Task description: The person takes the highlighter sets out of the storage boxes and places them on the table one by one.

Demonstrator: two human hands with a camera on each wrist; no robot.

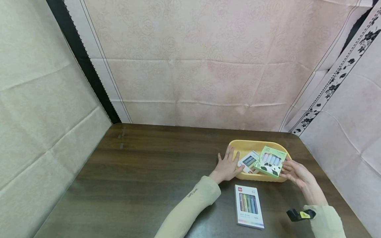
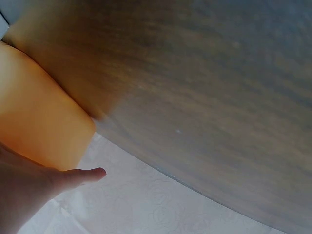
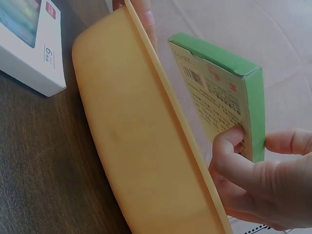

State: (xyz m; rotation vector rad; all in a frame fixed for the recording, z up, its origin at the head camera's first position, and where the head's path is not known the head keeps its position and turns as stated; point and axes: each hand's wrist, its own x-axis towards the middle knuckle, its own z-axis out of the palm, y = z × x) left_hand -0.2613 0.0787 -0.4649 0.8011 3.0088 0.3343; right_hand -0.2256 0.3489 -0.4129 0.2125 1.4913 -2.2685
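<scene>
A yellow plastic basket (image 1: 253, 144) stands at the right of the table. Over its right side, my right hand (image 1: 297, 173) pinches a green box of pens (image 1: 271, 161) by one edge, between thumb and fingers. In the right wrist view the box (image 3: 214, 92) is tilted above the basket's rim (image 3: 168, 97), its barcoded back showing. My left hand (image 1: 227, 167) rests at the basket's left end with its fingers straight and spread along the rim. Inside the basket lies a white pen box (image 1: 248, 161), partly covered by the green one.
Another white pen box (image 1: 250, 206) lies flat on the dark wooden table (image 1: 143, 185), just in front of the basket. Light cloth curtains (image 1: 193, 82) hang behind the table and on both sides. A black strap with a yellow label (image 1: 304, 215) is on the right wrist.
</scene>
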